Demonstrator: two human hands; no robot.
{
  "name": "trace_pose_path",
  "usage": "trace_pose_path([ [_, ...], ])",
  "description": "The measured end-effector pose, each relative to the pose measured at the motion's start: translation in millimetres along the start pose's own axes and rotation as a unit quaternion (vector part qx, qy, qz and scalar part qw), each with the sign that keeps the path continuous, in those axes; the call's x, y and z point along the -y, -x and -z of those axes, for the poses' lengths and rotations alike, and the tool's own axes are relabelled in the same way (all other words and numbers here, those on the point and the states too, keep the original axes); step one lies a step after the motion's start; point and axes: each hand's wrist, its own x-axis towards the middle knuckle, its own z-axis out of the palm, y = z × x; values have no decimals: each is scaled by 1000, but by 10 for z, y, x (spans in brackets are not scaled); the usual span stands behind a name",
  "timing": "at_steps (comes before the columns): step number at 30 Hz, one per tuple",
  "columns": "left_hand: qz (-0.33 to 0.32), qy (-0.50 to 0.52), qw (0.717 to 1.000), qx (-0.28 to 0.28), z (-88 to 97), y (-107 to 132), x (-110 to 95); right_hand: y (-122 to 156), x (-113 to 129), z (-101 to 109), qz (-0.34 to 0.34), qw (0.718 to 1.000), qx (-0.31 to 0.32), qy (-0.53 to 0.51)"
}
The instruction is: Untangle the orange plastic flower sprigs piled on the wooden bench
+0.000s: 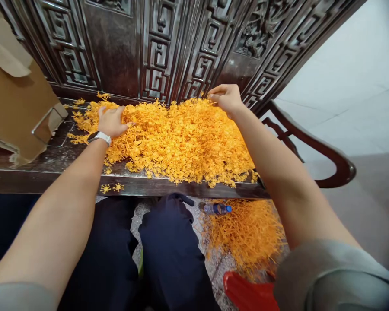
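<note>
A large heap of small orange-yellow plastic pieces (181,138), with star- or flower-like ends, covers much of a dark wooden bench (139,185). My left hand (113,122) rests on the left part of the heap, fingers spread, a light-strapped watch (100,138) on its wrist. At the heap's back right edge is my right hand (227,101), its thumb and fingers drawn together. Whatever its fingertips pinch is too small to make out. Two loose pieces (112,188) lie on the bench's front edge, apart from the heap.
A torn cardboard box (16,99) stands on the bench at left, beside a wire frame (48,123). The carved backrest (116,56) rises behind; a curved armrest (340,168) is at right. Below lie a bottle (216,209), an orange stringy pile (246,233) and something red (249,293).
</note>
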Motion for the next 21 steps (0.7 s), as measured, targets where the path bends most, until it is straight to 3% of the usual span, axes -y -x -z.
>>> trace_pose_path([
  [5,4,17,1000,-12,-84,63,5,-138,-62,31,23,977,-80,196],
  [11,20,58,998,-31,-183,168,50,-82,189,-320,89,937,-86,326],
  [14,19,84,996,-29,-198,200,57,143,470,-672,203,910,-14,362],
  [17,16,104,994,-29,-195,228,55,401,704,-1127,334,849,120,392],
  [19,20,112,993,-34,-187,261,61,510,769,-1399,364,809,185,423],
  [21,25,118,992,-39,-176,301,77,549,764,-1576,346,788,220,458],
])
